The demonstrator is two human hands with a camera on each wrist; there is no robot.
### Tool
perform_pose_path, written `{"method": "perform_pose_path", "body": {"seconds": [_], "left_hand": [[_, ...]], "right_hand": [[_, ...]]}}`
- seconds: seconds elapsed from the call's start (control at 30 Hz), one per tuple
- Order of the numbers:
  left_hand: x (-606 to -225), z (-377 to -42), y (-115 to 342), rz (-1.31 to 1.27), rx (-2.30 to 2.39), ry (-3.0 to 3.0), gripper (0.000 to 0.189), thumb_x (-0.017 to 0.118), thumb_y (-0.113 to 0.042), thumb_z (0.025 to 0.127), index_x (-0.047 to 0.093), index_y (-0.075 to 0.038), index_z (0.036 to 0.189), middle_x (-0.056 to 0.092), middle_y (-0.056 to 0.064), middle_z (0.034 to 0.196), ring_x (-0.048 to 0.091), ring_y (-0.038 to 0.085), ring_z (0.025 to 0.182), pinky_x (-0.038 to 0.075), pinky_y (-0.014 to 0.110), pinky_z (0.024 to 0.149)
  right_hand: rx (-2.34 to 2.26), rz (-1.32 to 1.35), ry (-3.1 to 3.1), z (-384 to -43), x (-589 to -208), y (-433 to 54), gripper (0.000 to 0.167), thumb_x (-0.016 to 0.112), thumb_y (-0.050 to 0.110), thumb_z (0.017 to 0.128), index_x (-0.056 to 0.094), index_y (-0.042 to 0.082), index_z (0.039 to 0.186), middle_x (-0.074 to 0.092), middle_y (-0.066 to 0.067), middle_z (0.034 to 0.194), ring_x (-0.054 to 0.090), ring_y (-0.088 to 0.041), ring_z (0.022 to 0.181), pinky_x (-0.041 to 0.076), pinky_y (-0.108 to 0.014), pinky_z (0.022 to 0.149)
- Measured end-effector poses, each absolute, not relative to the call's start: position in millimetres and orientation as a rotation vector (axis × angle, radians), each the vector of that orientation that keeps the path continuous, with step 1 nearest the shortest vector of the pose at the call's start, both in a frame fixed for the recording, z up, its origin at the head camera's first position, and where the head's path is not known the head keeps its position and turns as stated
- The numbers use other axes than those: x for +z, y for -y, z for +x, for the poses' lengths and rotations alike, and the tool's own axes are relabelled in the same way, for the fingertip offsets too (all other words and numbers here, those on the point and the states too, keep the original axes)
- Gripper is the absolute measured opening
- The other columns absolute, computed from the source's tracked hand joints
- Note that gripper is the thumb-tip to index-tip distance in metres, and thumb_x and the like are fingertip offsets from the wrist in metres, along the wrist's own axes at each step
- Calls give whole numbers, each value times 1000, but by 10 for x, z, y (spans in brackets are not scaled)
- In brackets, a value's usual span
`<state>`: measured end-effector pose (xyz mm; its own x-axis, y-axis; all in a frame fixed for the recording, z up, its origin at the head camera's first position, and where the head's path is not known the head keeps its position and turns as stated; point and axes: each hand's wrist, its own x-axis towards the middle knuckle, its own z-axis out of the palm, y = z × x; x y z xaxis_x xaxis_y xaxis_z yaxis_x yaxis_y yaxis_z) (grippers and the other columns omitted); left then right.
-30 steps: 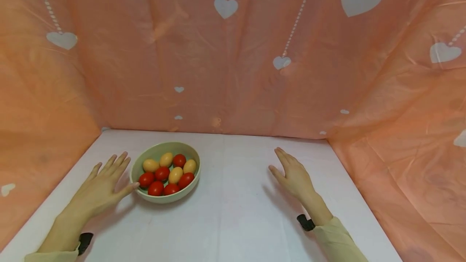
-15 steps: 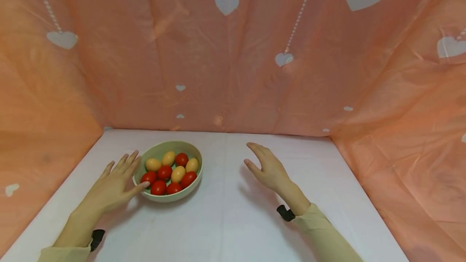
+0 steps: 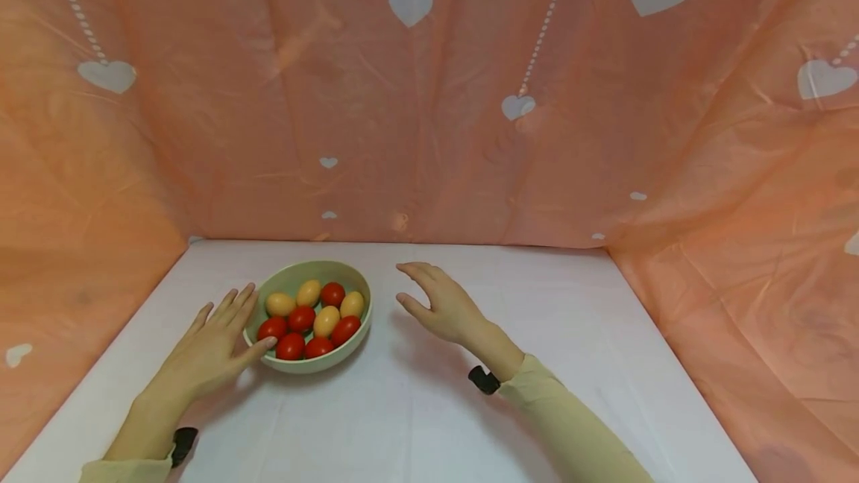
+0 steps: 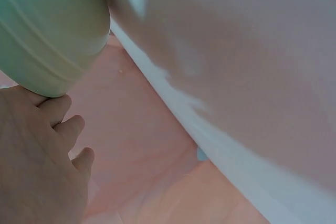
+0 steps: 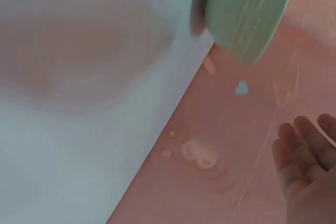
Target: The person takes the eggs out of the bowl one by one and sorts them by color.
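Note:
A pale green bowl (image 3: 305, 368) stands on the white table, left of the middle, with several red and yellow egg-shaped pieces, like cherry tomatoes, lying in it. Against its left side is my left hand (image 3: 208, 356), fingers straight and spread, the thumb reaching over the near rim. In the left wrist view the fingertips of this left hand (image 4: 39, 150) lie right at the wall of the bowl (image 4: 58, 30). My right hand (image 3: 446, 306) hovers to the right of the bowl, apart from it, with relaxed fingers and nothing in them. The right wrist view shows the bowl (image 5: 249, 14) beyond that right hand (image 5: 310, 166).
A white cloth covers the table (image 3: 376, 423). Orange-pink sheeting (image 3: 456, 170) printed with white hearts rises along the back and both sides. Each wrist wears a black band, and both sleeves are pale yellow.
My right hand has moved left across the table toward the bowl. The left hand has shifted slightly right, up to the bowl's rim. The bowl stays in place.

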<state>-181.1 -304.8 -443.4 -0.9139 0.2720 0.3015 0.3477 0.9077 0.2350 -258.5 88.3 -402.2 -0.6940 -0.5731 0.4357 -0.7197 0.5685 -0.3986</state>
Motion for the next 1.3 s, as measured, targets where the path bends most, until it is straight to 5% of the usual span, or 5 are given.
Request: {"method": "perform_pose_path", "body": {"seconds": [0.3,0.73,1.0,1.3], "left_hand": [[-4426,-1818,3048,-480,-410,2802,89,65,-50,99,33,9,158,32,27,165,30,51,149,12,54,129],[-4423,-1845,3041,-490,-445,2798,89,66,-49,98,34,10,157,33,28,163,29,51,150,16,56,128],[-4461,-1841,3038,-492,-485,2787,88,68,-45,99,32,11,157,32,30,163,29,51,150,17,57,127],[-4468,-1824,3028,-490,-501,2776,87,68,-43,99,32,10,157,32,30,163,28,50,151,7,45,131]], "right_hand": [[858,1192,2561,-2606,-4017,-483,51,62,30,105,53,7,150,58,-10,149,51,-26,141,42,-42,118],[849,1295,2650,-2639,-4048,-29,47,60,33,106,57,9,146,60,-7,147,52,-23,140,39,-36,120],[733,1315,2684,-2681,-4063,172,38,68,28,102,67,6,133,70,-6,127,65,-17,116,50,-24,104],[684,1320,2738,-2774,-4153,331,29,74,23,98,73,8,122,74,-2,112,67,-11,95,51,-15,88]]}}
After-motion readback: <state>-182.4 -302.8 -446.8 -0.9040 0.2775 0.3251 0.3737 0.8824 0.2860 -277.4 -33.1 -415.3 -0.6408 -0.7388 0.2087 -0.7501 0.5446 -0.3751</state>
